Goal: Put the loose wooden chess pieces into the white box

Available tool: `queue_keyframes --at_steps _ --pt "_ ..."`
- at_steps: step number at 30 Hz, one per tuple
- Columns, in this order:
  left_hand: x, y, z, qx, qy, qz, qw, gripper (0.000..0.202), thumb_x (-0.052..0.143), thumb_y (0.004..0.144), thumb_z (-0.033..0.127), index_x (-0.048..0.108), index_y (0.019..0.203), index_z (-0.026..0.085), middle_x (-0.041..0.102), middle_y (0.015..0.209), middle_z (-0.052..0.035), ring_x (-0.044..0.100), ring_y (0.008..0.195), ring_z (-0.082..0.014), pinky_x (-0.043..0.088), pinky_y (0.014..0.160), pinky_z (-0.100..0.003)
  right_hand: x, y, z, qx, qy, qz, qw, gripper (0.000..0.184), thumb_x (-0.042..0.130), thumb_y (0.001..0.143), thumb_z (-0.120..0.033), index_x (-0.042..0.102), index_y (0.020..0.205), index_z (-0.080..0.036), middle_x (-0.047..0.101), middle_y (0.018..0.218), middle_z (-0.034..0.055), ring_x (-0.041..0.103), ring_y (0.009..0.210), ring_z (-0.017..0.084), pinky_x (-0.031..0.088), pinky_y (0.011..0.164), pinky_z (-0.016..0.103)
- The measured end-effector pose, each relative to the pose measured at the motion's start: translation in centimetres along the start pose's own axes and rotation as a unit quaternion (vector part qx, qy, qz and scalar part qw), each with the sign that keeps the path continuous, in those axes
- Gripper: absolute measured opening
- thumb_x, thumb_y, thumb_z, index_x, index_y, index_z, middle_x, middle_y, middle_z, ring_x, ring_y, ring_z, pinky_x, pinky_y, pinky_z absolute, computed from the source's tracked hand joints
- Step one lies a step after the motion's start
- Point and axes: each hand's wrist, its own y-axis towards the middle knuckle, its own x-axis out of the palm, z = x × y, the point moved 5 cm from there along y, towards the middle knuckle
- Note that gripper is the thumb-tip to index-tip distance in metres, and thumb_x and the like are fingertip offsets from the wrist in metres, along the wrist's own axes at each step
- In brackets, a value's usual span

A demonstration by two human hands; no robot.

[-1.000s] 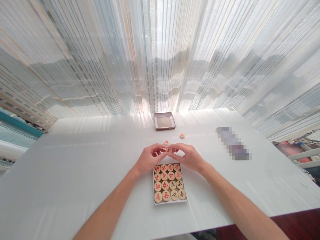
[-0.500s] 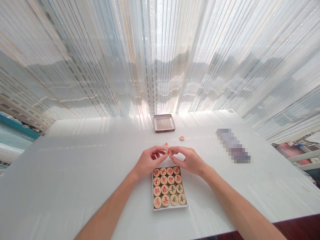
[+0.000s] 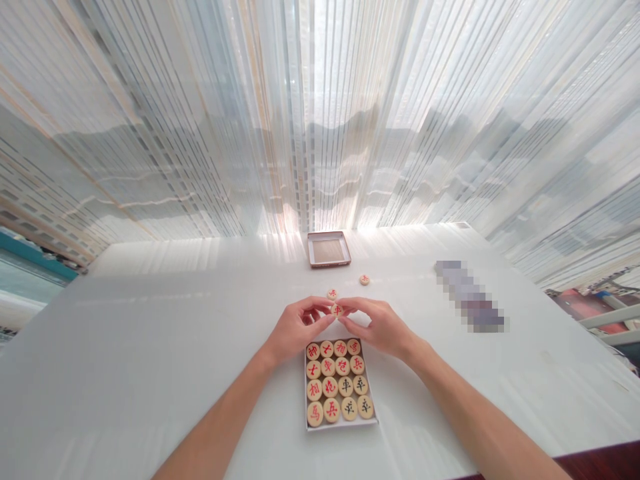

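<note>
Between the fingertips of my left hand (image 3: 299, 325) and my right hand (image 3: 379, 325) is a round Chinese chess piece (image 3: 337, 311) with a red character facing me. Both hands are closed in a pinch on its edges, just above the table. Right behind it lies another red-marked piece (image 3: 333, 294), close to my fingers. Nearer to me sits a shallow white box (image 3: 345, 426), packed with rows of round pieces. Most of these carry red characters; several at the lower right, such as this piece (image 3: 365, 407), are black-marked.
An upturned box lid (image 3: 329, 251) lies at the back of the white table (image 3: 150, 347), near the curtain (image 3: 320, 120). One loose red-marked piece (image 3: 365, 280) is right of centre. A blurred-out object (image 3: 470, 297) lies farther right.
The hands keep the same pinch on the piece. The whole view has shifted slightly, so everything on the table appears a little lower.
</note>
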Motion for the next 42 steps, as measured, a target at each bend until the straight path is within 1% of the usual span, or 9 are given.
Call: queue_keyframes --at_steps 7,13,18,25,27,29,33,37,42 --pt "0.2 0.1 -0.3 -0.009 -0.018 -0.013 1.000 0.031 0.069 0.086 0.041 0.067 0.110 0.022 0.073 0.100 -0.0060 0.068 0.090 -0.0197 0.054 0.068 -0.027 0.2 0.1 0.1 -0.002 0.009 0.006 1.000 0.027 0.063 0.092 -0.025 0.065 0.119 -0.028 0.075 0.104 0.0022 0.072 0.091 0.018 0.059 0.085 0.032" --pt "0.2 0.0 -0.1 -0.013 -0.023 -0.014 1.000 0.031 0.070 0.085 0.042 0.068 0.109 0.022 0.073 0.102 -0.0069 0.069 0.092 -0.0216 0.056 0.068 -0.027 0.3 0.1 -0.1 -0.013 0.025 0.008 1.000 0.030 0.065 0.090 -0.021 0.065 0.120 -0.027 0.074 0.103 0.0021 0.071 0.085 0.016 0.059 0.081 0.031" --pt "0.3 0.0 0.0 -0.018 -0.049 -0.018 0.998 0.031 0.068 0.086 0.041 0.068 0.109 0.022 0.073 0.104 -0.0080 0.069 0.094 -0.0228 0.057 0.066 -0.028 0.1 0.1 -0.2 -0.012 0.023 0.012 1.000 0.027 0.064 0.091 -0.020 0.065 0.117 -0.026 0.073 0.103 0.0027 0.070 0.086 0.016 0.058 0.081 0.031" --pt "0.2 0.1 0.0 -0.009 -0.051 -0.018 0.998 0.031 0.065 0.088 0.041 0.069 0.111 0.021 0.074 0.104 -0.0077 0.068 0.084 -0.0195 0.059 0.068 -0.029 -0.4 0.4 -0.6 -0.002 0.060 0.030 0.998 0.019 0.062 0.092 -0.023 0.065 0.110 -0.024 0.071 0.101 0.0043 0.067 0.086 0.017 0.058 0.081 0.034" --pt "-0.1 0.1 0.0 -0.011 -0.038 -0.007 0.999 0.032 0.065 0.087 0.042 0.069 0.110 0.020 0.074 0.101 -0.0073 0.067 0.079 -0.0181 0.058 0.068 -0.029 -0.8 0.5 -0.5 0.008 0.071 0.048 0.996 0.018 0.058 0.094 -0.024 0.065 0.111 -0.025 0.069 0.102 0.0047 0.067 0.086 0.017 0.059 0.081 0.034" --pt "-0.5 0.1 0.0 -0.009 -0.013 0.009 1.000 0.031 0.065 0.087 0.043 0.069 0.108 0.019 0.075 0.096 -0.0069 0.066 0.076 -0.0175 0.058 0.068 -0.029 -1.2 0.5 -0.3 0.017 0.074 0.064 0.995 0.023 0.054 0.096 -0.026 0.065 0.117 -0.027 0.066 0.104 0.0053 0.066 0.088 0.018 0.059 0.082 0.035" --pt "-1.2 0.0 0.3 0.015 0.086 0.037 0.996 0.028 0.061 0.090 0.042 0.071 0.104 0.021 0.075 0.090 -0.0052 0.065 0.073 -0.0168 0.054 0.065 -0.027 -1.8 0.5 0.3 0.038 0.084 0.085 0.992 0.025 0.053 0.098 -0.030 0.067 0.118 -0.029 0.063 0.106 0.0072 0.065 0.097 0.020 0.061 0.083 0.037" --pt "-0.9 -0.2 0.3 0.035 0.162 0.017 0.986 0.025 0.057 0.092 0.038 0.072 0.101 0.022 0.075 0.083 -0.0020 0.061 0.064 -0.0140 0.049 0.061 -0.025 -1.8 0.4 1.1 0.060 0.145 0.097 0.983 0.022 0.054 0.097 -0.033 0.065 0.115 -0.026 0.061 0.109 0.0075 0.068 0.094 0.019 0.061 0.087 0.038" --pt "-0.7 -0.3 0.2 0.044 0.181 0.008 0.983 0.023 0.056 0.092 0.036 0.072 0.098 0.021 0.074 0.082 -0.0013 0.061 0.065 -0.0144 0.048 0.064 -0.025 -1.7 0.4 1.4 0.054 0.176 0.096 0.978 0.021 0.054 0.098 -0.033 0.066 0.111 -0.024 0.062 0.110 0.0077 0.069 0.096 0.019 0.060 0.090 0.039"
